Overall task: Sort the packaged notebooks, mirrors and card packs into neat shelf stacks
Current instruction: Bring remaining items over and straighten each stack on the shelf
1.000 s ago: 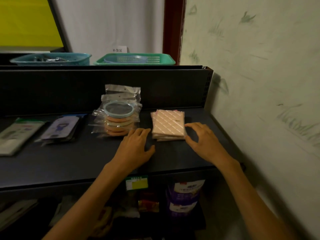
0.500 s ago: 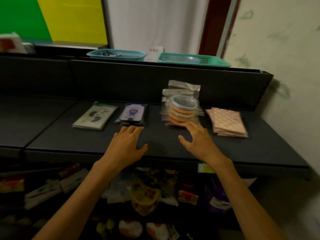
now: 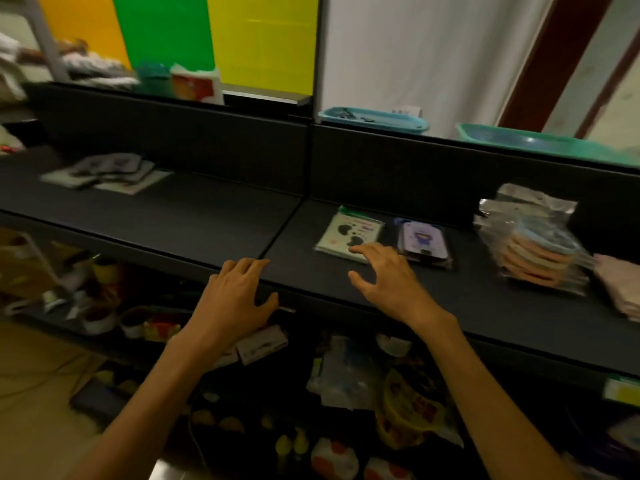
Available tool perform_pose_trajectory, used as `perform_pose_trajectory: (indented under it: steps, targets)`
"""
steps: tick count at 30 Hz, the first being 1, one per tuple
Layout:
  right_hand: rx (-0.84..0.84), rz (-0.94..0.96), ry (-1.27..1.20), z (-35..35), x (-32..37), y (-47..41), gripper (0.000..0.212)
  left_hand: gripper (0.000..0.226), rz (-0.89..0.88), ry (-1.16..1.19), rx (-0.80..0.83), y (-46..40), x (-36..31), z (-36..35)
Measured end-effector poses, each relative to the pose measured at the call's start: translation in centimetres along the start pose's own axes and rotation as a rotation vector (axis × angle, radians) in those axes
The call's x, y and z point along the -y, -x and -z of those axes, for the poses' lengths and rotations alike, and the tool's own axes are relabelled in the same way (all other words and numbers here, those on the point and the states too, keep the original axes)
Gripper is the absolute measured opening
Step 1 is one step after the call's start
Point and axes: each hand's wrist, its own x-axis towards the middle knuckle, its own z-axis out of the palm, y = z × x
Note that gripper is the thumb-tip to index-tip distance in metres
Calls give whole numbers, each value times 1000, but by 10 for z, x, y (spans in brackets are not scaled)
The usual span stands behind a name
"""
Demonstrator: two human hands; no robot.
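On the dark shelf (image 3: 194,223) lie a white pack with black blotches (image 3: 348,233), a purple card pack (image 3: 424,242) to its right, a stack of bagged round mirrors (image 3: 540,252) and pink quilted notebooks (image 3: 620,289) at the far right edge. A loose pile of packs (image 3: 104,171) lies far left on the shelf, blurred. My right hand (image 3: 388,282) hovers with spread fingers just in front of the white pack, holding nothing. My left hand (image 3: 235,296) is over the shelf's front edge, fingers relaxed and empty.
A blue basket (image 3: 374,119) and a green basket (image 3: 540,143) stand on top of the shelf's back panel. The lower shelf (image 3: 311,393) is crowded with assorted goods. Coloured panels and a white curtain are behind.
The view has swung left along the shelf. Both hands have moved left with it, away from the notebooks and mirrors; the right hand now sits by the white pack.
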Motion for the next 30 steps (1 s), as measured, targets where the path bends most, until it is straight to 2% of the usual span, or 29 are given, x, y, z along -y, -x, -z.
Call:
perform_pose_trajectory:
  steps: [10,17,30]
  targets:
    - [57,150,-8,-78,103,-119,48,66,208,-49,-55,-5,142,38]
    - [99,209,-38,-136,165,-210,48,65,268,-96,-71,-41,248,58]
    - [124,100,-19,-186,254,-363,54,65,251,-78,-41,-160,408,102]
